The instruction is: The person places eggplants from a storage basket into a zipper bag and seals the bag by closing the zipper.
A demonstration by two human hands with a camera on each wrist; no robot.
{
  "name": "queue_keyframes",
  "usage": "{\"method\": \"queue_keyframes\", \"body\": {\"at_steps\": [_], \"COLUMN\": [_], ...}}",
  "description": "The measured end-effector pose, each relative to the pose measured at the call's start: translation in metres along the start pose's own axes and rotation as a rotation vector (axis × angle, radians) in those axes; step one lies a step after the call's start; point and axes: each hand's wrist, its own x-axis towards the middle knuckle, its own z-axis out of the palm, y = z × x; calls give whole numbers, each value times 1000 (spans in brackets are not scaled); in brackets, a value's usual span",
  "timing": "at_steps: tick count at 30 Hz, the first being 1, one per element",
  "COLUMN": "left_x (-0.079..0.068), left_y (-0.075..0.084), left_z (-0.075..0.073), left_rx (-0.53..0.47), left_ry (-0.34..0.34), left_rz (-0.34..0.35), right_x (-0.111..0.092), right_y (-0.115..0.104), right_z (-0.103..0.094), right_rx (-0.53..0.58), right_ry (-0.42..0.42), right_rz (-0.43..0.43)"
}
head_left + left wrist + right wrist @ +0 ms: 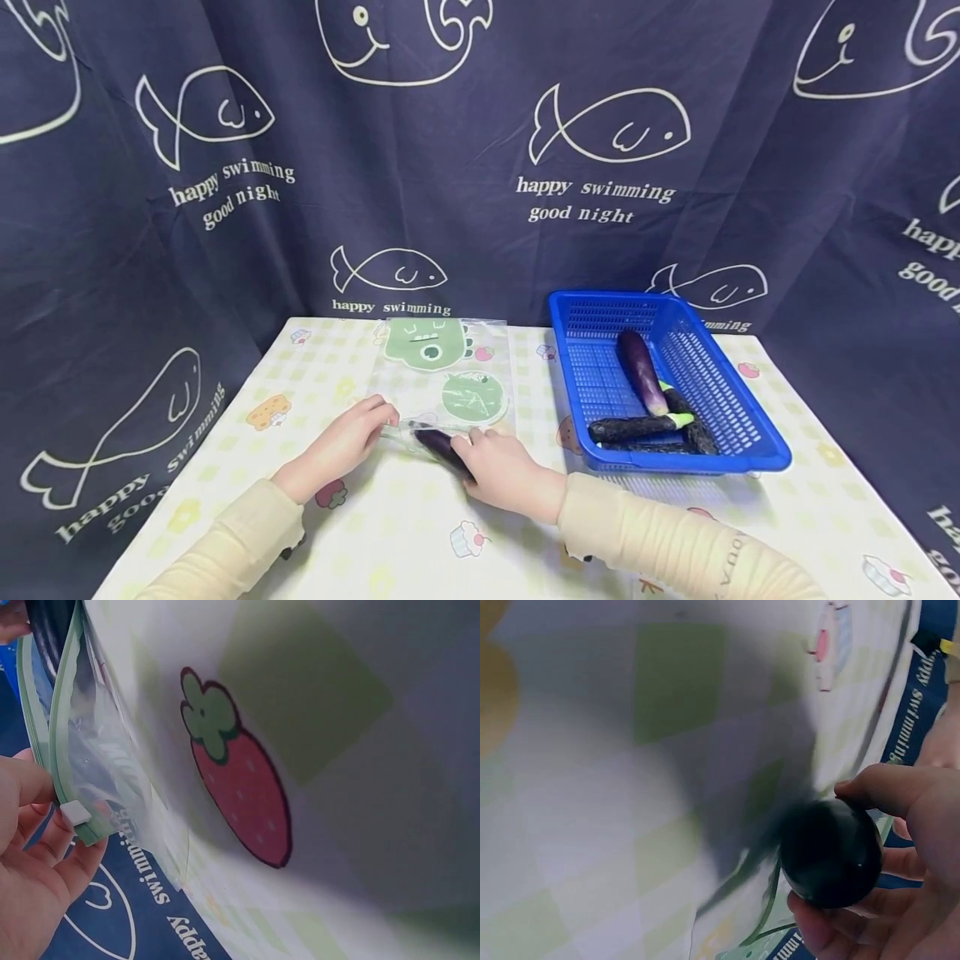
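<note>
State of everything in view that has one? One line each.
Clear bag: unzipped, mouth parted
White slider: at mouth's end
Held eggplant: partly inside bag
Left hand: pinching bag's edge
Right hand: gripping held eggplant
Blue basket: upright, uncovered
Vegetables: lying in basket, some overlapping

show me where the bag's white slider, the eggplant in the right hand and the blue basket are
White slider (76, 813): left wrist view, on the middle of its white face
Held eggplant (441, 448): head view, on its dark purple side
Blue basket (697, 463): head view, on its near rim
</note>
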Motion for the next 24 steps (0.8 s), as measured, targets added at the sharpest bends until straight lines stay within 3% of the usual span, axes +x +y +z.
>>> {"method": "queue_keyframes", "body": {"at_steps": [6, 14, 24], "left_x": [1, 3, 2], "left_y": [0, -1, -1], "left_z": [1, 3, 5], "left_rx": [9, 18, 22], "left_ry": [-14, 3, 22], "left_rz": [-7, 2, 14], "right_x": [-1, -5, -18], "right_y": [0, 6, 15], "right_z": [7, 15, 12], "right_rx": [-155, -223, -232], "right_ry": [96, 180, 143], "right_rz": [-71, -145, -265]}}
